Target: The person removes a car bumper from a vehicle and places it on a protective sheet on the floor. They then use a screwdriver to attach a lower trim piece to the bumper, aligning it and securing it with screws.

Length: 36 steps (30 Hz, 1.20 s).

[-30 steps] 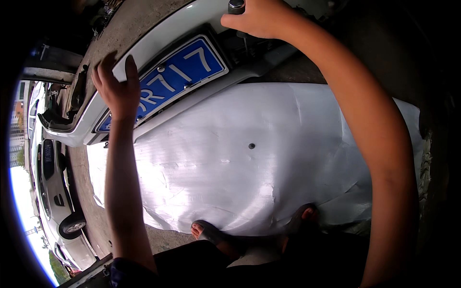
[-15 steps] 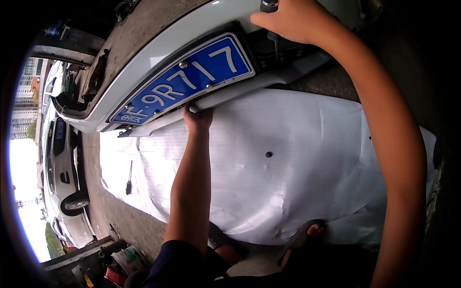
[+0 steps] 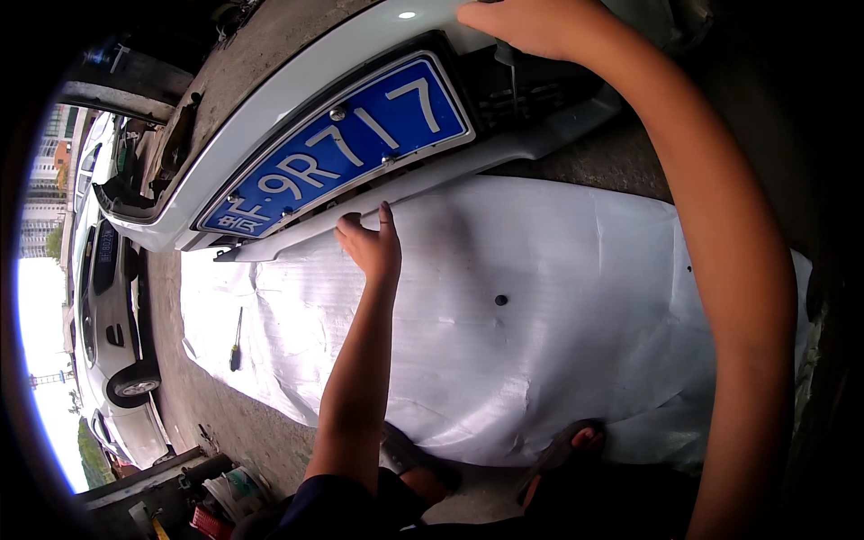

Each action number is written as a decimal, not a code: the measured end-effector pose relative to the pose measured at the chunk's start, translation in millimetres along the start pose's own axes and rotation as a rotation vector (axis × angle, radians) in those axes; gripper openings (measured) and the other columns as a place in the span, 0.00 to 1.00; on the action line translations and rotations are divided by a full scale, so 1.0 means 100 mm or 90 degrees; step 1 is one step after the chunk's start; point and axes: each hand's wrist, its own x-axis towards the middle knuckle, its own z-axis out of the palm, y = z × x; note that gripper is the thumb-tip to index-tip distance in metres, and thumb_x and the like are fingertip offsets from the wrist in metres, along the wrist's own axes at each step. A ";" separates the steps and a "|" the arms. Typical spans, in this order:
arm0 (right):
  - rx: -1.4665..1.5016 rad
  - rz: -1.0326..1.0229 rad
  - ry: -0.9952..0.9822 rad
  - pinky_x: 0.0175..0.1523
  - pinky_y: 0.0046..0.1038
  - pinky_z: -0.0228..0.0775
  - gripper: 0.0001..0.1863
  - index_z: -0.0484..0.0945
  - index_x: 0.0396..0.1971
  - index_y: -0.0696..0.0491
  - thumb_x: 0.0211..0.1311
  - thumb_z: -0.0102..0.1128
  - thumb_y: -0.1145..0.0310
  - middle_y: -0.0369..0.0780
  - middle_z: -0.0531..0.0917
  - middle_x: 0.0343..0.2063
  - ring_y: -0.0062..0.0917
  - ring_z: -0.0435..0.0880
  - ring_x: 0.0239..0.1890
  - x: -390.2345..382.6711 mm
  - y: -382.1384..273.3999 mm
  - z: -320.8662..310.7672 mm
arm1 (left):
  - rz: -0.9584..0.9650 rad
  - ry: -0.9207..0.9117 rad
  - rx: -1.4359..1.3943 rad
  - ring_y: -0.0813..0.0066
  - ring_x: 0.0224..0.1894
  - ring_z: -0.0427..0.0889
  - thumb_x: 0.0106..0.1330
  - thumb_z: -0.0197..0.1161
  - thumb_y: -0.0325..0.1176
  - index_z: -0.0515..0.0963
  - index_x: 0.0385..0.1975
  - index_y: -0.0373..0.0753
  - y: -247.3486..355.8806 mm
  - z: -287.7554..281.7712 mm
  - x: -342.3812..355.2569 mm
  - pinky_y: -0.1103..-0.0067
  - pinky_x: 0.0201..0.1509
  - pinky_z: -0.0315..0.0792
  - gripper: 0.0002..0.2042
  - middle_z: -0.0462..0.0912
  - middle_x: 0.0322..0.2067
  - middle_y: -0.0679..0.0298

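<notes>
My left hand (image 3: 371, 247) is open, thumb and fingers apart, at the lower edge of a long grey trim strip (image 3: 432, 177). Whether its fingertips touch the strip cannot be told. This strip runs beneath a blue licence plate (image 3: 333, 148) on a white car bumper (image 3: 297, 94). At the top edge of the picture my right hand (image 3: 531, 25) is closed by the bumper. A sliver of a black-handled tool (image 3: 487, 2) shows above its thumb; the rest of the tool and most of those fingers lie out of view. Below this hand hangs a thin metallic piece (image 3: 513, 79).
A wrinkled white sheet (image 3: 576, 270) covers the floor under the bumper. On it lie a screwdriver (image 3: 236, 346) and a small black round piece (image 3: 501, 300). White cars (image 3: 121, 315) stand at the left; a bin of odds and ends (image 3: 225, 499) is at the lower left.
My left hand has come off the grey strip, drawing back slightly toward me with its fingers spread. My right hand has risen a little, taking the tool's handle nearly out of the picture.
</notes>
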 end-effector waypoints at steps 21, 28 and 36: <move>0.003 0.011 0.012 0.41 0.35 0.77 0.23 0.82 0.25 0.65 0.52 0.58 0.55 0.52 0.84 0.22 0.39 0.86 0.28 0.14 -0.05 0.07 | 0.433 -0.243 0.352 0.57 0.51 0.76 0.44 0.76 0.37 0.71 0.49 0.38 0.12 -0.27 0.47 0.65 0.56 0.66 0.30 0.78 0.45 0.56; 0.024 0.031 -0.033 0.35 0.36 0.77 0.25 0.81 0.22 0.67 0.51 0.59 0.54 0.55 0.82 0.19 0.41 0.85 0.24 0.40 0.03 0.11 | 0.465 -0.337 0.379 0.59 0.45 0.79 0.43 0.76 0.38 0.73 0.43 0.39 0.26 -0.45 0.36 0.68 0.52 0.67 0.26 0.80 0.38 0.58; -0.004 -0.050 0.006 0.42 0.37 0.77 0.24 0.82 0.29 0.66 0.50 0.58 0.55 0.58 0.83 0.29 0.44 0.86 0.34 0.91 0.23 0.38 | 0.504 -0.418 0.392 0.55 0.44 0.80 0.43 0.74 0.39 0.74 0.43 0.36 0.42 -0.63 0.40 0.67 0.52 0.71 0.26 0.80 0.38 0.54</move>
